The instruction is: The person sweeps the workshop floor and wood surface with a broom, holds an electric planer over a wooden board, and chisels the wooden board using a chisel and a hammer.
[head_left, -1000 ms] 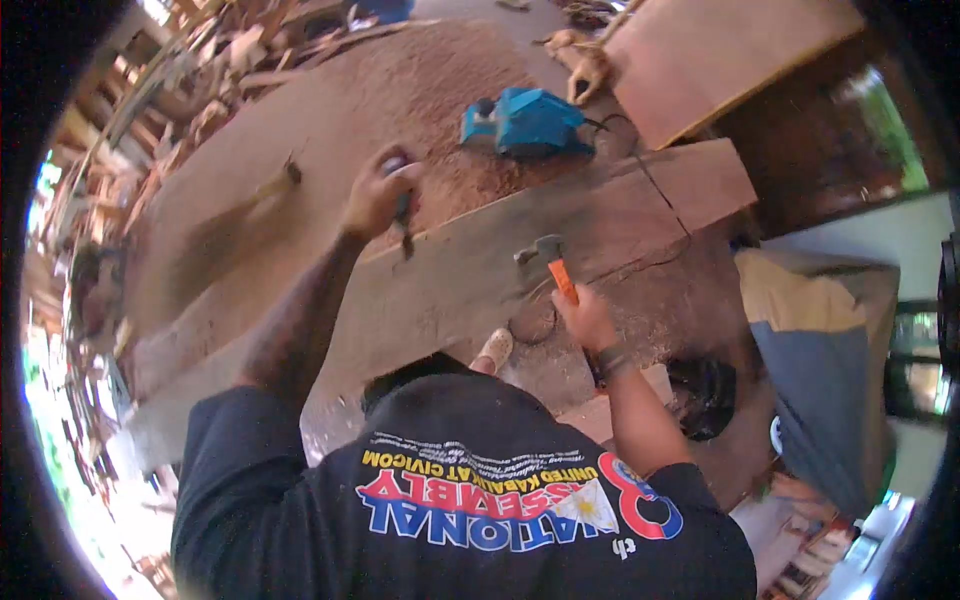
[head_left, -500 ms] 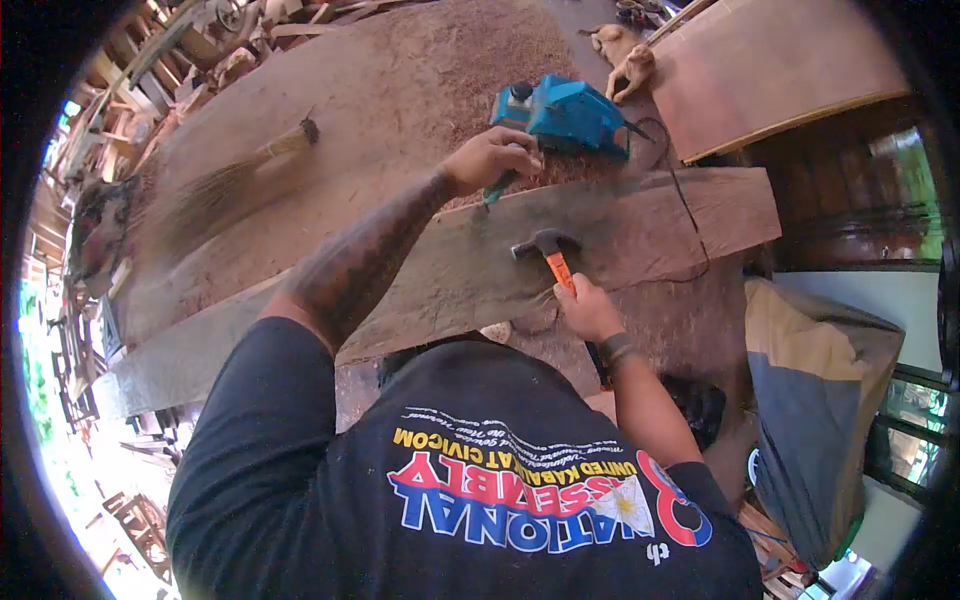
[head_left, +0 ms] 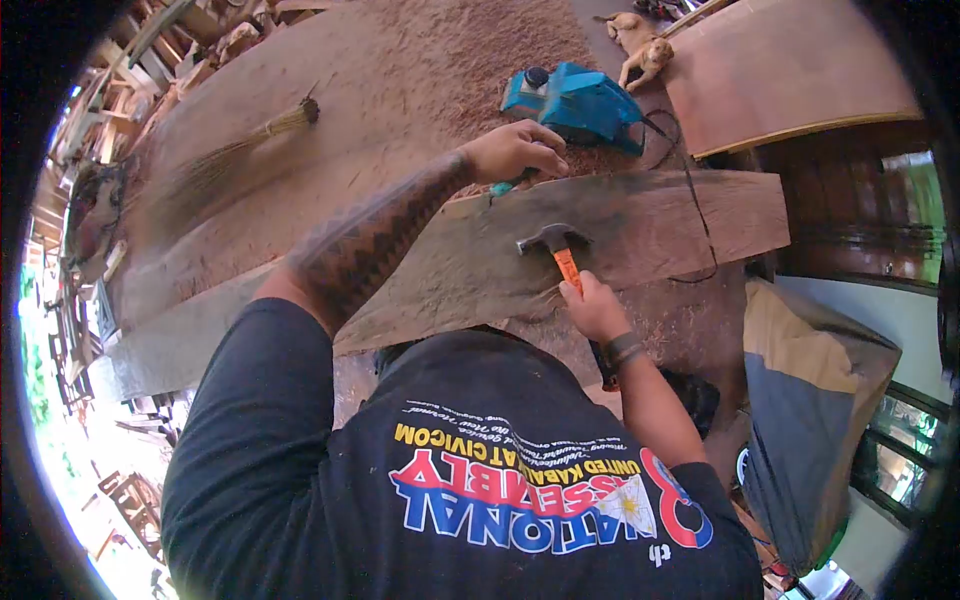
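Observation:
My right hand grips a claw hammer by its orange handle, the dark head over a long wide wooden board. Beyond the hammer, my left hand is above the board's far edge with its fingers curled in. Just under it shows a small teal-green piece; the hand covers most of it, and I cannot tell whether the fingers hold it. A teal electric planer with a black knob rests past my left hand, its cord crossing the board's right part.
A stick broom lies at the left on the dusty surface. Wood shavings surround the planer. A dog lies at the far right, near a large wooden panel. Scrap wood is piled at the left; a cloth-draped object stands right.
The view has shifted slightly. My left hand has moved a little right, its fingers still curled. The hammer stays over the board in my right hand, almost in the same place.

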The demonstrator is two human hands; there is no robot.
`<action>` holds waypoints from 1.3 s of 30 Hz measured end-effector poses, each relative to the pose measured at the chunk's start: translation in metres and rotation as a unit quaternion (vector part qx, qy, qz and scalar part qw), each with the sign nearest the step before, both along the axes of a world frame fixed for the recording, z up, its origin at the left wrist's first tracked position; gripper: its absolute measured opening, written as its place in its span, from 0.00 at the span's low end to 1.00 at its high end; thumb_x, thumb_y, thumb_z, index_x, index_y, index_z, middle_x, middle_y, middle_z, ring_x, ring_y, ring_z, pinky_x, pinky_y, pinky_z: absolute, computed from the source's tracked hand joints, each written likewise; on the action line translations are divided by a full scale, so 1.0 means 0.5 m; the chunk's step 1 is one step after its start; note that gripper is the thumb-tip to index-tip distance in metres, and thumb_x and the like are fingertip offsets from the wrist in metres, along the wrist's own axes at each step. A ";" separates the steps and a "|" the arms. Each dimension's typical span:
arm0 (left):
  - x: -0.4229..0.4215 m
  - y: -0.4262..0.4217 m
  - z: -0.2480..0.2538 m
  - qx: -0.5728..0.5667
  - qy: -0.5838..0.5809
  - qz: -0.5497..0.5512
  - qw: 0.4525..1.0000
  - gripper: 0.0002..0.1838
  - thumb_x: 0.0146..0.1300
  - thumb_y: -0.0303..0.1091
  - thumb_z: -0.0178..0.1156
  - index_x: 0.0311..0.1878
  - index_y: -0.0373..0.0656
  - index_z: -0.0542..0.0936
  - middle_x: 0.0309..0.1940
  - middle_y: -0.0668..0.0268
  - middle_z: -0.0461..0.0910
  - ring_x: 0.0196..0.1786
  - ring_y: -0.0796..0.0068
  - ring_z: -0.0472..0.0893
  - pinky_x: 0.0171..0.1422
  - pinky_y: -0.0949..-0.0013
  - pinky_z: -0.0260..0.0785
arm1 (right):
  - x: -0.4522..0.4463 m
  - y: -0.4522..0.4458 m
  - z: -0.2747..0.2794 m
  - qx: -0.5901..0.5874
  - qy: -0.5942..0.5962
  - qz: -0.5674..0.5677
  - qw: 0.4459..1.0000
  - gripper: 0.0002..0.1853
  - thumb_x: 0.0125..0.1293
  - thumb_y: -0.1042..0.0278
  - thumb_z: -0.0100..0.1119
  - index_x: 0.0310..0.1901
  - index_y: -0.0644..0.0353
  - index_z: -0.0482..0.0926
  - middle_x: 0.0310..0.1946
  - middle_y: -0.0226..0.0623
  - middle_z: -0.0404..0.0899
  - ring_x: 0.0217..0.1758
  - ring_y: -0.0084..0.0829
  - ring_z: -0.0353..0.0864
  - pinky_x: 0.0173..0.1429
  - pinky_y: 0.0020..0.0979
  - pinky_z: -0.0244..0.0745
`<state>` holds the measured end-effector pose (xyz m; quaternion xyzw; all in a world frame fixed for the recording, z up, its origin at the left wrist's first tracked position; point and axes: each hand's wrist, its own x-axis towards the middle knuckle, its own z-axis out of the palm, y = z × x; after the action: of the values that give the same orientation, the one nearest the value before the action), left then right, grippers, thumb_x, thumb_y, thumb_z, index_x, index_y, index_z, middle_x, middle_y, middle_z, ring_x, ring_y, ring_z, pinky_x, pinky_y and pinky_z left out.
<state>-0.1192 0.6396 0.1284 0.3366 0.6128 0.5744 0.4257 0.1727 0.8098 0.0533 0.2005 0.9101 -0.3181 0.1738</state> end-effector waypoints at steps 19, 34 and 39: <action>0.012 -0.005 0.013 -0.003 -0.001 -0.014 1.000 0.18 0.69 0.41 0.68 0.49 0.33 0.88 0.41 0.65 0.89 0.44 0.80 0.85 0.49 0.71 0.78 | -0.002 -0.003 0.006 -0.001 0.010 0.002 1.000 0.24 0.80 0.44 0.56 0.46 0.63 0.76 0.39 0.65 0.85 0.48 0.69 0.84 0.51 0.61 0.77; -0.023 0.013 -0.047 0.047 0.072 -0.099 0.991 0.12 0.71 0.39 0.67 0.40 0.39 0.85 0.35 0.69 0.84 0.44 0.80 0.82 0.51 0.69 0.74 | -0.003 0.004 0.002 -0.010 0.011 0.013 1.000 0.24 0.80 0.44 0.56 0.46 0.64 0.75 0.39 0.65 0.85 0.47 0.69 0.85 0.50 0.61 0.78; -0.017 0.010 -0.048 0.025 0.051 -0.071 0.996 0.12 0.73 0.39 0.66 0.40 0.38 0.85 0.35 0.69 0.84 0.44 0.80 0.82 0.51 0.69 0.74 | -0.003 0.002 0.004 -0.006 -0.003 0.003 1.000 0.24 0.80 0.46 0.57 0.45 0.65 0.74 0.41 0.65 0.84 0.49 0.68 0.83 0.52 0.57 0.76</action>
<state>-0.1277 0.6444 0.1042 0.4188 0.5932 0.5401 0.4255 0.1710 0.8109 0.0551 0.1973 0.9083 -0.3226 0.1788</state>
